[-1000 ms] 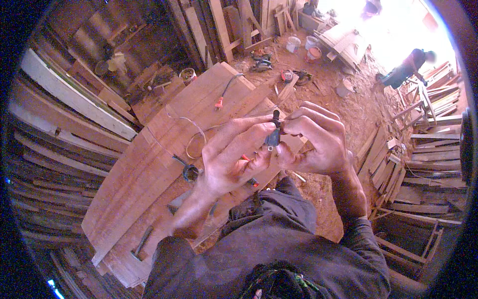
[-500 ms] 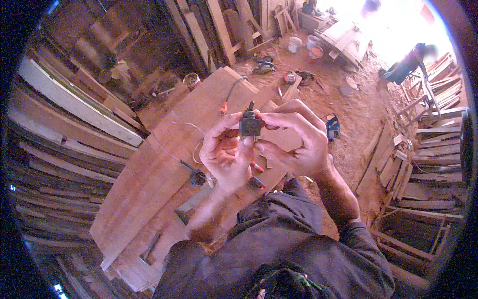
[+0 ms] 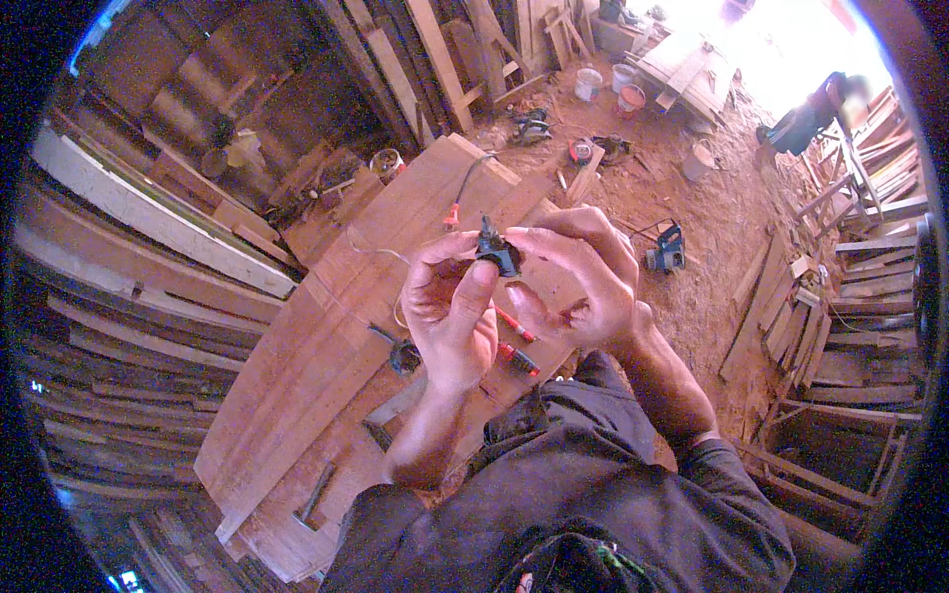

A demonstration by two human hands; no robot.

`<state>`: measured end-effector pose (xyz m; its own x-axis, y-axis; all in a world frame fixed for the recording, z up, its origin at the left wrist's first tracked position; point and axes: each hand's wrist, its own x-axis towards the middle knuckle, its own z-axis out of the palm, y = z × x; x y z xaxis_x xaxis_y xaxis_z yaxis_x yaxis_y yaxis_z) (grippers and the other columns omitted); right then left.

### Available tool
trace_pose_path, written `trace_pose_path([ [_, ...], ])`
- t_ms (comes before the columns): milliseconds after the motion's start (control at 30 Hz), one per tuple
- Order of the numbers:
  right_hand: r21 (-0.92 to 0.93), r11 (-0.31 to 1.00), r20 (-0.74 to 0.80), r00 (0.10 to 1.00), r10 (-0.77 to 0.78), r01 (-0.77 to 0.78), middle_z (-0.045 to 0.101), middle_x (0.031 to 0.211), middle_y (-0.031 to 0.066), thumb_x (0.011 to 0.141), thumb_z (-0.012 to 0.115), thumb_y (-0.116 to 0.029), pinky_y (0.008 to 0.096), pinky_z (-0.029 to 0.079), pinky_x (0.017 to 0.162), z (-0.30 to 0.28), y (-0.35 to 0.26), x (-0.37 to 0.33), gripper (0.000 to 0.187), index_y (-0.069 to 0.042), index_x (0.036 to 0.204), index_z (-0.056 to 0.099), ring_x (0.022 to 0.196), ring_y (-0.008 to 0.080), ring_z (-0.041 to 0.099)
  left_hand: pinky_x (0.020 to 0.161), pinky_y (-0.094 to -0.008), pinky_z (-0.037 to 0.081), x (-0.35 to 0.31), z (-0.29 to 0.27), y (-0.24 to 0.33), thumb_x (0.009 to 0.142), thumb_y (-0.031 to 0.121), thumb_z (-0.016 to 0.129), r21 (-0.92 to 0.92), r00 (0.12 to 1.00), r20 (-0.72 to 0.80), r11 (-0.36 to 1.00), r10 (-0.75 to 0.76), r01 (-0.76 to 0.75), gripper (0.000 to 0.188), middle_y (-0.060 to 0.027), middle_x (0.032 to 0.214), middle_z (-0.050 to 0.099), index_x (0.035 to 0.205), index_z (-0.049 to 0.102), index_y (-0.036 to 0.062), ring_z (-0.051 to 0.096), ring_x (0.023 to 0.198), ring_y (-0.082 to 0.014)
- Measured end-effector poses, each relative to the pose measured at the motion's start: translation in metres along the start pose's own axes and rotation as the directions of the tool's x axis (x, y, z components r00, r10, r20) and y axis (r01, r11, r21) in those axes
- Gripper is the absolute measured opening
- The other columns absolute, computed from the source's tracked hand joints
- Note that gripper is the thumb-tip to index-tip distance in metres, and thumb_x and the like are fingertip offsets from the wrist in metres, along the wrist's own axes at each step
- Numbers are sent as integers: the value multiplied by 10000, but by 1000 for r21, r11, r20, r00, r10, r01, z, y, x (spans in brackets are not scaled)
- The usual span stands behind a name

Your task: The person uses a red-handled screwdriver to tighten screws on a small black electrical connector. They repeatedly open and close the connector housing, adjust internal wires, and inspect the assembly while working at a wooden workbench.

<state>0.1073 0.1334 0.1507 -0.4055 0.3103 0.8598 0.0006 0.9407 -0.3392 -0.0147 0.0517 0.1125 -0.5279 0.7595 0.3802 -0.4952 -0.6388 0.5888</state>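
A small black block (image 3: 499, 258) with a narrow nub on top, looking like a power-tool switch, is held up over the workbench in front of me. My left hand (image 3: 453, 311) pinches it, thumb across its near face and index finger at its left side. From the other side, my right hand (image 3: 583, 272) reaches in with a curled index finger touching the block's upper right; its thumb sits lower, a little away. Below the hands, two red-and-black hand tools (image 3: 518, 358), probably screwdrivers, lie on the wooden boards (image 3: 316, 346). A hammer (image 3: 318, 494) rests at the near left.
A black round tool part (image 3: 400, 356) and a cable with an orange plug (image 3: 453, 215) lie on the boards. On the dirt floor are a blue power tool (image 3: 667, 247), a tape measure (image 3: 580, 151) and buckets (image 3: 631, 97). Timber stacks (image 3: 129, 316) line the left. A person (image 3: 806, 119) bends far right.
The black block has tilted in my fingers, and my left thumb has shifted up across its face. My right thumb has moved slightly down from it. The view has shifted a little.
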Motion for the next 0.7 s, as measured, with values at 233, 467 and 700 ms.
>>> trace_pose_path([
  [233, 384, 869, 75, 949, 308, -312, 627, 1051, 159, 776, 692, -42, 324, 491, 817, 20, 3, -18, 390, 57, 1141, 595, 922, 204, 609, 896, -342, 522, -4, 12, 13, 967, 159, 577, -273, 894, -111, 878, -434, 393, 237, -148, 1061, 671, 1125, 600, -17, 656, 984, -221],
  [467, 391, 865, -58, 930, 363, -314, 666, 984, 135, 726, 746, -40, 341, 540, 761, 29, 0, -25, 362, -33, 1074, 647, 865, 254, 670, 890, -340, 530, -6, 6, 8, 971, 183, 576, -346, 825, -155, 812, -543, 470, 233, -150, 1080, 668, 1107, 605, -5, 651, 1007, -225],
  [700, 274, 930, -48, 962, 268, -245, 677, 906, 125, 701, 760, -59, 344, 547, 699, 17, 2, -25, 369, -35, 1049, 641, 792, 257, 672, 840, -343, 555, -14, 9, 5, 961, 103, 580, -261, 875, -107, 862, -472, 434, 95, -143, 1084, 669, 1001, 609, 22, 657, 987, -245],
])
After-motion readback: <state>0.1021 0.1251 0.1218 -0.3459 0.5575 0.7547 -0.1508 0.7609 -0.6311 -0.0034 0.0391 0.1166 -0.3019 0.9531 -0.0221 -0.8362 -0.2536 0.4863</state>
